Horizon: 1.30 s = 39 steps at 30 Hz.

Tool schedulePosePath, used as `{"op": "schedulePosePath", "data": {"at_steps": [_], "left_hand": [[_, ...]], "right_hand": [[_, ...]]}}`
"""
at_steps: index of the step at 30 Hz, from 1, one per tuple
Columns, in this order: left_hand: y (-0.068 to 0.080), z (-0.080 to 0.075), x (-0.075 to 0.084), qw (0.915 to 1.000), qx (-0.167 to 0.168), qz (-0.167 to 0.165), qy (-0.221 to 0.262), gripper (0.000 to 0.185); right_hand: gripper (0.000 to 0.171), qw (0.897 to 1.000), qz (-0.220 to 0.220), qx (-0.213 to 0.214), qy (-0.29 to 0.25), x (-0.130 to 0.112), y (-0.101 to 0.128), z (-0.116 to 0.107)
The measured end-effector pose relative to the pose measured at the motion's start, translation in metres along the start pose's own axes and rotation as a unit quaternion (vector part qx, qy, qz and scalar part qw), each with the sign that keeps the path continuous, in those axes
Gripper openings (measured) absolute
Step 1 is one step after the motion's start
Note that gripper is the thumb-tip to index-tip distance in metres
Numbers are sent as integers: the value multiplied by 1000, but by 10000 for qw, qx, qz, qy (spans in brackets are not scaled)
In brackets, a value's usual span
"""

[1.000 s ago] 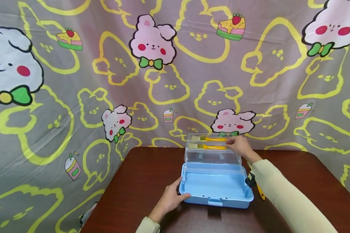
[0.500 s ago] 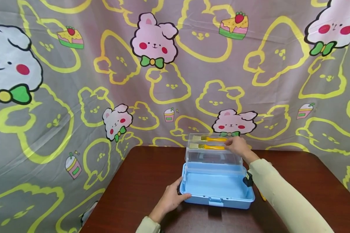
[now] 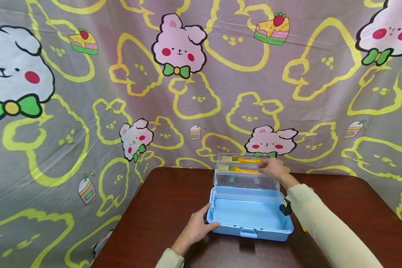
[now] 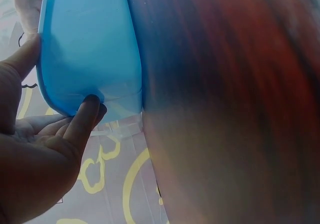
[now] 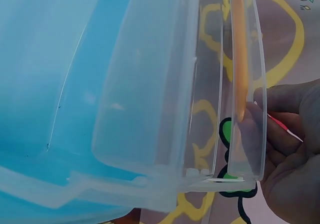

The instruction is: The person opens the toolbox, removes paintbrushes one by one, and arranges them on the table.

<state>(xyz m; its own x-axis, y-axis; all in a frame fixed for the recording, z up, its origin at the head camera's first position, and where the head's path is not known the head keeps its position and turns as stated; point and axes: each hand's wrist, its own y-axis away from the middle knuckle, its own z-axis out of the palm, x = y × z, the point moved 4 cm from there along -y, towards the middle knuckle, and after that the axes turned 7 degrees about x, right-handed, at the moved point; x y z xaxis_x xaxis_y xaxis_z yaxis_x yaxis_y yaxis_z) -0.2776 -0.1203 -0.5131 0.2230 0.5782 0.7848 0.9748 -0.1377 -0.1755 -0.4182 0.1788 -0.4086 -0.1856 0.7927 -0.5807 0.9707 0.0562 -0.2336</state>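
My left hand [image 3: 197, 230] grips the near left corner of the open blue box [image 3: 249, 216], which sits mid-table toward the far edge. My right hand [image 3: 272, 168] pinches a yellow-handled brush [image 3: 238, 169] lying in the box's clear upper tray [image 3: 244, 175].

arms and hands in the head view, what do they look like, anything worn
Both arms wear long, pale cream sleeves that end at the wrists. The left hand and the right hand are bare: no gloves, and no rings or watch that these views show. A small black device sits against the right sleeve, probably the wrist camera.
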Motion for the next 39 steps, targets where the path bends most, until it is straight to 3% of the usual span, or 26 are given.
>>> {"op": "schedulePosePath", "data": {"at_steps": [11, 21, 30, 39], "left_hand": [[1, -2, -2, 9999, 13, 103, -53, 82], [1, -2, -2, 10000, -25, 11, -85, 82], [1, -2, -1, 9999, 20, 74, -101, 82], [0, -2, -3, 9999, 3, 90, -45, 82]], "right_hand": [[15, 9982, -537, -279, 38, -3, 4, 2], [18, 9958, -452, -686, -415, -3, 9, 1], [20, 9934, -636, -438, -845, 0, 10, -3], [21, 9962, -423, -346, -679, 1, 9, -9]]}}
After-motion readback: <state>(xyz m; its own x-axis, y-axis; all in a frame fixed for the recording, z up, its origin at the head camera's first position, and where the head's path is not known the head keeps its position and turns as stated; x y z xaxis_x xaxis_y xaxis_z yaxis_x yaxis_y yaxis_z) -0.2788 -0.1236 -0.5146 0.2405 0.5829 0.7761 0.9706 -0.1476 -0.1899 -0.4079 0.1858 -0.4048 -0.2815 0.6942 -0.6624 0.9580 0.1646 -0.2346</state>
